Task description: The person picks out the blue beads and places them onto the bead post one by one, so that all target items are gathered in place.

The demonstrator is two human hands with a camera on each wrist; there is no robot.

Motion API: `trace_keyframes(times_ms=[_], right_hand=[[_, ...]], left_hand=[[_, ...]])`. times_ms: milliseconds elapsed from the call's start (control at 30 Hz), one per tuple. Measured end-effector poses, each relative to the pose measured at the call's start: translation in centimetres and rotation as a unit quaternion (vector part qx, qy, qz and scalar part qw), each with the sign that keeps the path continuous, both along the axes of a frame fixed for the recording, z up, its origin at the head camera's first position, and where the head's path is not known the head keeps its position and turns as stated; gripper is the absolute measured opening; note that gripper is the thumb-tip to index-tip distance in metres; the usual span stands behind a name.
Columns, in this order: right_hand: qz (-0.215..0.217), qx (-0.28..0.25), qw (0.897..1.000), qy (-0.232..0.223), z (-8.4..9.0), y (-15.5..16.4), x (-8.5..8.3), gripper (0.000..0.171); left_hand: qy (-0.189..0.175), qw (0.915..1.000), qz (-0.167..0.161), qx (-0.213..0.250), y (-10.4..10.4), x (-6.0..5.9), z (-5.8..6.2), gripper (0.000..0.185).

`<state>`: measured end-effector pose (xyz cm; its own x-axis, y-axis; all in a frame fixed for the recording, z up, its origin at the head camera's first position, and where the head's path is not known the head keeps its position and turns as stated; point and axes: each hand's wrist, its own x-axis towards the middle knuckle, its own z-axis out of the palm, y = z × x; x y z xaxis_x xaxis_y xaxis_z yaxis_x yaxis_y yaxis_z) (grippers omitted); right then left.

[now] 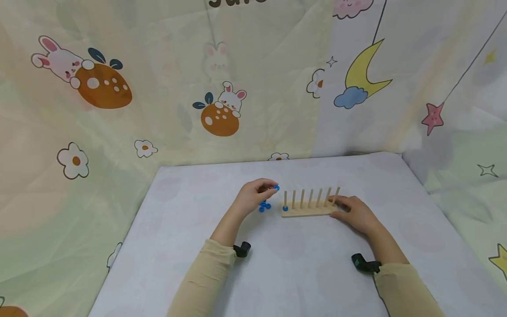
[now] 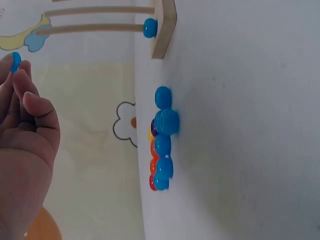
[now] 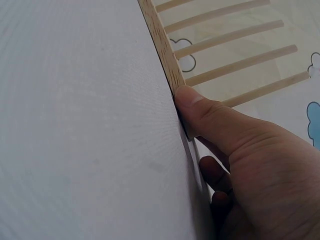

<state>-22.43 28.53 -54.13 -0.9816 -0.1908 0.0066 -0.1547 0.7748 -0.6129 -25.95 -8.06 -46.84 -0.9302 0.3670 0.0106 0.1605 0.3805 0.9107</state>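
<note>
Between thumb and fingertips, my left hand (image 1: 253, 193) pinches a blue bead (image 1: 276, 187), raised just left of the first peg of a wooden peg board (image 1: 306, 212). One blue bead (image 1: 285, 208) sits at the bottom of that leftmost peg; the other pegs look bare. My right hand (image 1: 355, 212) grips the board's right end, and in the right wrist view its thumb (image 3: 192, 97) lies against the edge of the base. Below the left hand lies a small group of blue beads (image 2: 169, 122) on the table, partly hidden by the hand in the head view.
Behind the blue beads, the left wrist view shows red and orange beads (image 2: 153, 147), mostly covered. A pale cloth covers the table (image 1: 293, 259). A printed curtain (image 1: 261, 110) with rabbits and flowers hangs along the table's back edge.
</note>
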Motion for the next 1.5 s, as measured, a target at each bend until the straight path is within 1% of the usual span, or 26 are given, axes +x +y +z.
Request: trace_keyframes(times_ms=[100, 200, 467, 733, 833, 1033, 1267, 1500], right_hand=[[0.0, 0.0, 1.0, 0.0, 0.1, 0.0, 0.0, 0.058], [-0.002, -0.002, 1.0, -0.001, 0.2, -0.1, 0.1, 0.057], [0.0, 0.005, 1.0, -0.003, 0.3, -0.3, 0.1, 0.057], [0.001, 0.008, 1.0, -0.001, 0.2, -0.2, 0.0, 0.058], [-0.001, 0.005, 1.0, -0.003, 0.2, -0.1, 0.0, 0.058], [-0.001, 0.002, 1.0, -0.005, 0.2, 0.0, 0.1, 0.059], [-0.002, 0.003, 1.0, -0.003, 0.1, 0.0, 0.1, 0.057], [0.002, 0.007, 1.0, 0.002, 0.1, 0.0, 0.0, 0.056]], left_hand=[[0.017, 0.9998, 0.001, -0.012, 0.6, 0.0, -0.1, 0.024], [0.024, 0.9996, -0.003, -0.015, 1.1, 0.1, -0.2, 0.023], [0.027, 0.9993, -0.007, -0.027, 1.7, 0.3, -0.5, 0.025], [0.036, 0.9983, -0.013, -0.045, 2.0, 0.3, -0.3, 0.025], [0.039, 0.998, -0.016, -0.047, 2.1, 0.3, -0.4, 0.024], [0.038, 0.9974, -0.017, -0.058, 2.3, 0.3, -1.0, 0.022], [0.024, 0.9981, -0.021, -0.052, 2.3, 0.3, -1.9, 0.023], [0.026, 0.997, -0.021, -0.07, 2.3, 0.1, -2.8, 0.024]])
